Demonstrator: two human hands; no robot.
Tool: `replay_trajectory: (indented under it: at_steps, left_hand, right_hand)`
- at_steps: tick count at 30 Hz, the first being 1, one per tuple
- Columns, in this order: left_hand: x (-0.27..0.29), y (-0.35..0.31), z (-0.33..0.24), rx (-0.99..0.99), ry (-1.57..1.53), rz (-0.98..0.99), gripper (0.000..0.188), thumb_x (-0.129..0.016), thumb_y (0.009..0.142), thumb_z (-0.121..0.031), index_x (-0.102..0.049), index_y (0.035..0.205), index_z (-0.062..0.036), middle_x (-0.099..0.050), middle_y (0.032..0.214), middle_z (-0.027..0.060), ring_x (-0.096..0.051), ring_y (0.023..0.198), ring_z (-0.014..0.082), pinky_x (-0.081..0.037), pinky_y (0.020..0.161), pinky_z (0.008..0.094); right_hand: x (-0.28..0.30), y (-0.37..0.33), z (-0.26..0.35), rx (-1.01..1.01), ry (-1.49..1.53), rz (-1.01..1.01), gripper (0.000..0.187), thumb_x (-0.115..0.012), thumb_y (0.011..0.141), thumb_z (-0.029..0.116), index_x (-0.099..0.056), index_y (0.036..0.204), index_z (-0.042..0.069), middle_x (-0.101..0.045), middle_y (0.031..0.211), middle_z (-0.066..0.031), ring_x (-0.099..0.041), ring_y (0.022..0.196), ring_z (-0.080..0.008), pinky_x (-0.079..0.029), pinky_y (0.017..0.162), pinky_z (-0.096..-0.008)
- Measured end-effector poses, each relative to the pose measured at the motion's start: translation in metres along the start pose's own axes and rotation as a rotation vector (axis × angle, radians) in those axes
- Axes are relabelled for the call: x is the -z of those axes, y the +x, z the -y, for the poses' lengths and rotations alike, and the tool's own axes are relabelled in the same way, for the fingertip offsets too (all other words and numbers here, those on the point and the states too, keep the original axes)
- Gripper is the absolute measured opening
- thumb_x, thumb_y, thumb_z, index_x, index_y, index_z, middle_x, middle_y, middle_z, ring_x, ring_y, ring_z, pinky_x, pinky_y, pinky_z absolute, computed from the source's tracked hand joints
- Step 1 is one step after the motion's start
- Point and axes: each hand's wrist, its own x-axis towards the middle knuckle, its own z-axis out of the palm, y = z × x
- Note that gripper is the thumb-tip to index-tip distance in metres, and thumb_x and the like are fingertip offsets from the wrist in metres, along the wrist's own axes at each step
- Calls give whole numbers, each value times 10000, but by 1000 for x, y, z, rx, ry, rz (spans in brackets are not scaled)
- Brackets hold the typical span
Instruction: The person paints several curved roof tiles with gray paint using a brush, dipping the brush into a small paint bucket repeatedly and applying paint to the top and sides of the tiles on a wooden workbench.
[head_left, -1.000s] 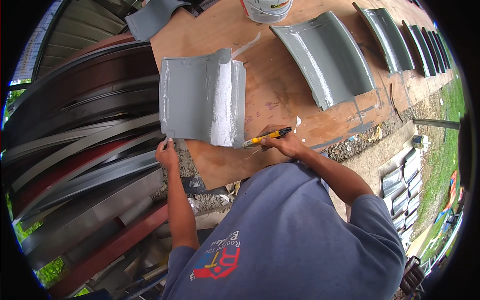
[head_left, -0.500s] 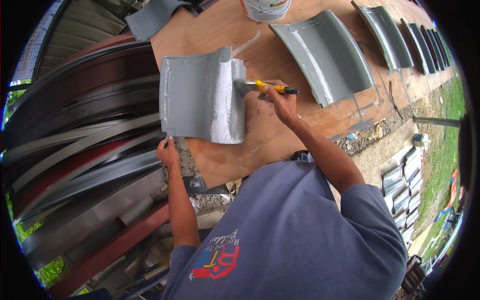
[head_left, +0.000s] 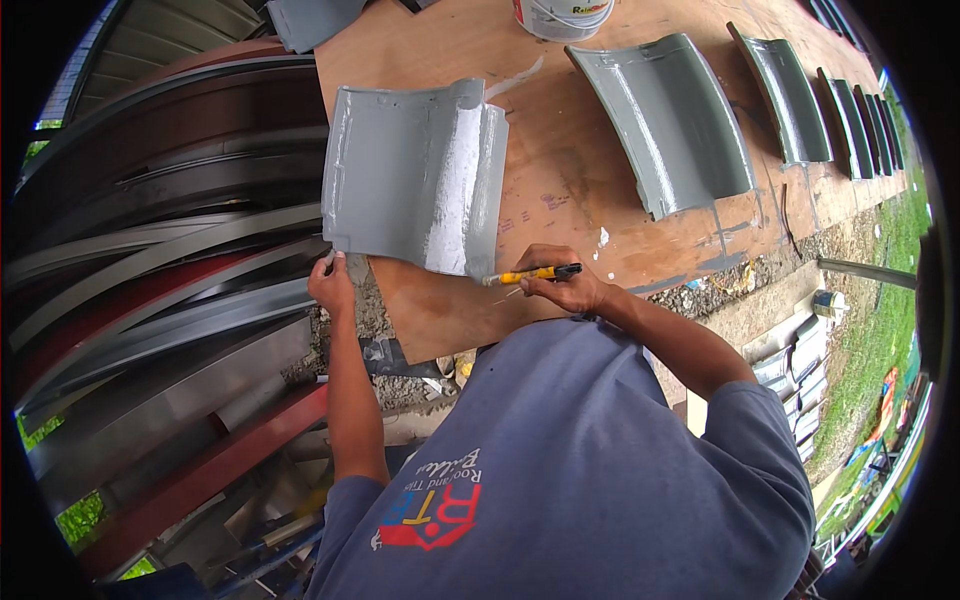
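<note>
A curved grey roof tile [head_left: 395,170] lies on the plywood table, wet paint shining along its raised right side. At its near left corner, my left hand [head_left: 332,284] pinches the tile's edge between thumb and fingers. My right hand [head_left: 568,280] is closed round the yellow and black handle of a paintbrush [head_left: 530,274]. The brush's bristles touch the tile's near right corner, and they are partly hidden there by the tile's edge and the handle.
More grey roof tiles [head_left: 672,125] stand along the plywood table [head_left: 560,190] to the right. A white bucket [head_left: 563,18] sits at the back. Long curved metal sheets [head_left: 170,215] are stacked on the left. Another tile [head_left: 312,20] lies far left; grass [head_left: 860,350] lies right.
My right hand has drawn the paintbrush toward me, from the tile's right side down to its near right corner. My left hand still holds the near left corner.
</note>
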Motion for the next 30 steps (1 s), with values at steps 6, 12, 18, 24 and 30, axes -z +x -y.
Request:
replay_trajectory:
  at_steps: [6, 12, 18, 24, 30]
  left_hand:
    - [0, -2, 0, -19, 41, -42, 247, -789, 884, -195, -744, 931, 44, -693, 745, 123, -598, 680, 172, -493, 673, 373]
    - [1, -2, -5, 27, -9, -42, 261, -795, 875, -203, -743, 929, 46, -690, 728, 135, -609, 678, 205, -489, 683, 388]
    - [-1, -3, -3, 43, -18, -61, 272, -803, 869, -211, -746, 932, 48, -716, 755, 149, -638, 695, 220, -503, 702, 393]
    - [1, -1, -1, 92, 20, -25, 301, -813, 861, -223, -748, 948, 58, -747, 825, 174, -696, 764, 259, -526, 756, 404]
    - [-3, -1, 4, 91, 25, -45, 326, -819, 855, -232, -749, 965, 66, -755, 891, 206, -720, 830, 301, -535, 804, 410]
  right_hand:
    - [8, 12, 26, -111, 226, 86, 176, -704, 951, 83, -724, 1064, -50, -672, 936, -108, -694, 782, -167, -559, 688, -310]
    - [7, 42, 20, -257, 169, 110, 198, -736, 923, 120, -732, 1030, -46, -687, 864, -98, -690, 745, -158, -554, 668, -299]
    - [2, 37, 16, -107, 77, 166, 180, -752, 884, 114, -732, 964, -46, -702, 854, -103, -684, 718, -153, -547, 658, -298]
    - [22, 47, 16, -268, 255, -102, 196, -701, 916, 130, -712, 985, -53, -720, 849, -132, -731, 756, -196, -592, 700, -314]
    - [21, 37, 22, -311, 383, -84, 192, -702, 924, 97, -687, 1031, -61, -729, 863, -152, -751, 755, -229, -620, 707, -318]
